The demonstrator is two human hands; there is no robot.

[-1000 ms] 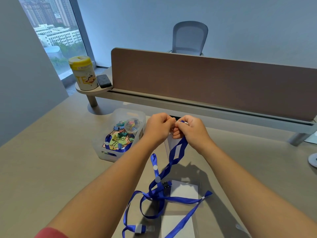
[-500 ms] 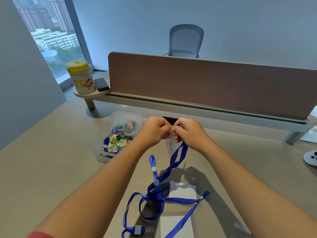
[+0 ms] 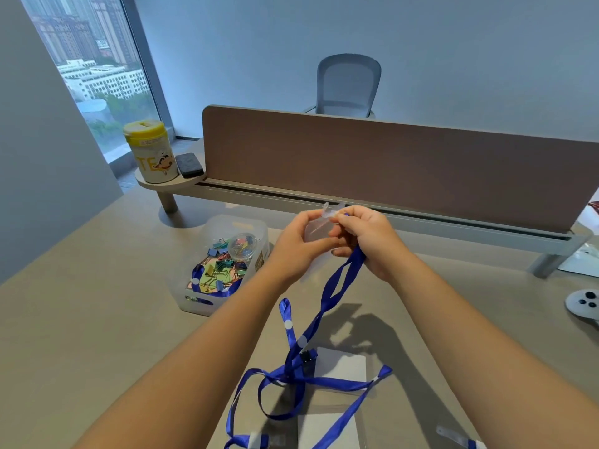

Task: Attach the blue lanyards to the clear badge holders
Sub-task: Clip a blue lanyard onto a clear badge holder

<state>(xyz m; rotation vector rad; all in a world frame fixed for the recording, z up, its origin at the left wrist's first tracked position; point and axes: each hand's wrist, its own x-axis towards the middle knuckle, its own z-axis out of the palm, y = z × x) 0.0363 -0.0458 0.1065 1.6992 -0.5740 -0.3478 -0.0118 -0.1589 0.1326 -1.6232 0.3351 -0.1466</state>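
Blue ribbon hangs from your right hand [image 3: 363, 241] in the head view. This blue lanyard [image 3: 337, 286] is soft and floppy, and it drops down to the desk [image 3: 97, 319], where it tangles with more ribbon. Your right fingers are curled tight around its top end. Your left hand [image 3: 298, 247] is just beside the right one, up in the air over the desk. Its fingers pinch the clear badge holder [image 3: 316, 230], which is very hard to see because it is see-through. A little clear strap [image 3: 332, 210] pokes up between your two thumbs. I think that strap is the part you are joining on right now.

The holder looks thin, light and bendy, and probably slippery. I would hold it close to its top edge, near the slot, so it does not flop. Hold the ribbon close to its end too, since the long part will swing.

More holders with white cards [image 3: 340, 364] lie flat on the desk near you, under the loose ribbon. A plastic box [image 3: 201, 303] of bright clips sits well off to your left.
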